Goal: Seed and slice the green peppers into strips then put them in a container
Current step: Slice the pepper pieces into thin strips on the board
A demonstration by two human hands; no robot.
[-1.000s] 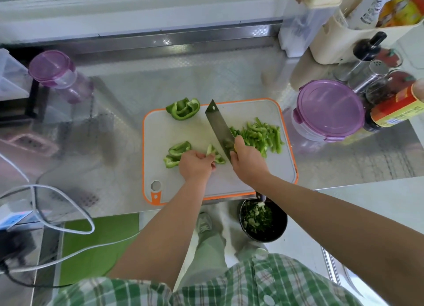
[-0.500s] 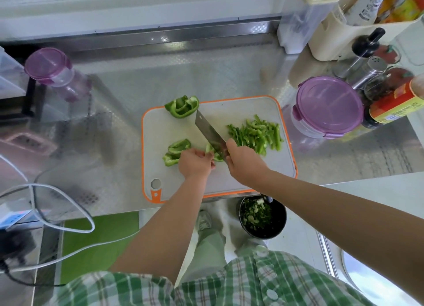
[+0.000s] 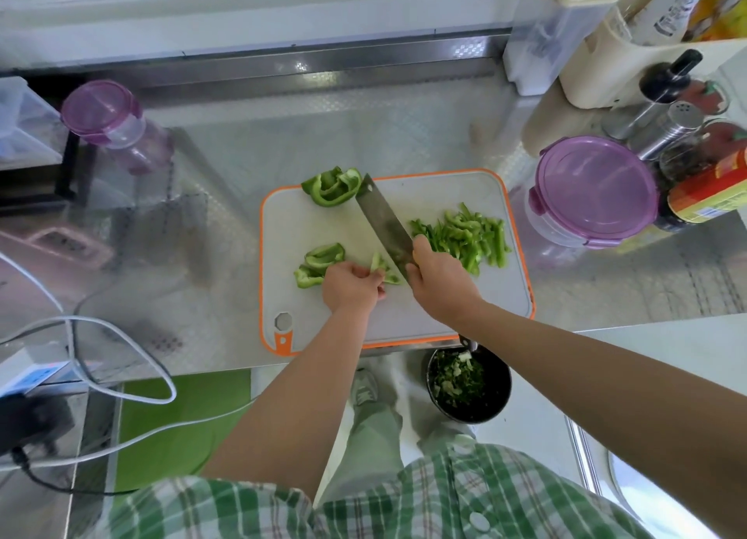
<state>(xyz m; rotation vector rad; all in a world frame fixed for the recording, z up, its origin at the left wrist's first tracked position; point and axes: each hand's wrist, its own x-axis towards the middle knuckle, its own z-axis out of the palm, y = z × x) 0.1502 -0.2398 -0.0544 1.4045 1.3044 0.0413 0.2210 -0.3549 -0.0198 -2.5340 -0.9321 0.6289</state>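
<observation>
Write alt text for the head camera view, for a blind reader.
From above, a person's right hand grips a cleaver over an orange-edged cutting board while the left hand holds a green pepper piece beside the blade. Cut pepper strips lie right of the blade, larger pieces left; a purple-lidded container stands beyond the board's right edge.

Green strips (image 3: 465, 235) heaped at board's (image 3: 424, 199) right, curled chunk (image 3: 333, 186) on its far edge, pieces (image 3: 319, 261) at left, lidded container (image 3: 594, 190) beside board.

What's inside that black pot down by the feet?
Chopped green and pale bits fill the black pot. Its far rim hides under the counter edge, and what lies below the top bits is covered.
</observation>
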